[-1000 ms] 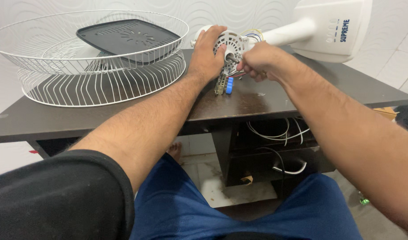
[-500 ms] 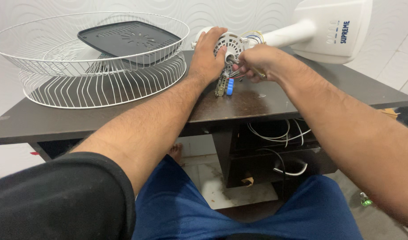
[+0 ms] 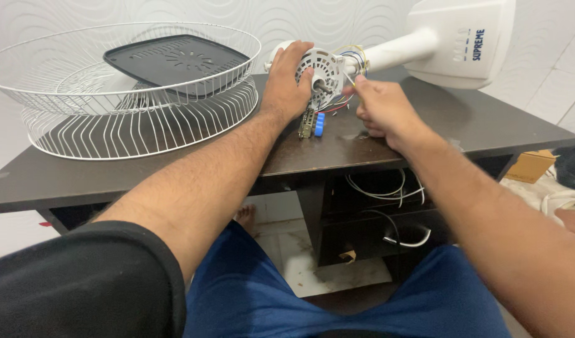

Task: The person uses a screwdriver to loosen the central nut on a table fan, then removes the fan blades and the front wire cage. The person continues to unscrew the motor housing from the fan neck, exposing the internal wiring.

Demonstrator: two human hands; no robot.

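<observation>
A bare white fan motor (image 3: 325, 62) with a metal shaft lies on its side at the back of a dark table (image 3: 475, 125). Coloured wires run from it into a white neck. My left hand (image 3: 286, 81) grips the motor's left side and steadies it. My right hand (image 3: 381, 109) is just right of the motor. Its fingers pinch a thin, pale rod-like tool (image 3: 349, 78) whose tip points at the motor face. A small circuit board (image 3: 307, 123) and a blue component (image 3: 320, 123) hang on wires below the motor.
Two stacked white wire fan grilles (image 3: 131, 106) fill the table's left side, with a black plastic cover (image 3: 174, 59) lying in the upper one. The fan's white base (image 3: 456, 40) stands at the back right. Loose white cables (image 3: 387, 188) hang under the table. A cardboard box (image 3: 530, 166) is on the floor.
My right hand has pulled back from the motor shaft, down and to the right, and now holds the thin tool by its end. My left hand stays on the motor.
</observation>
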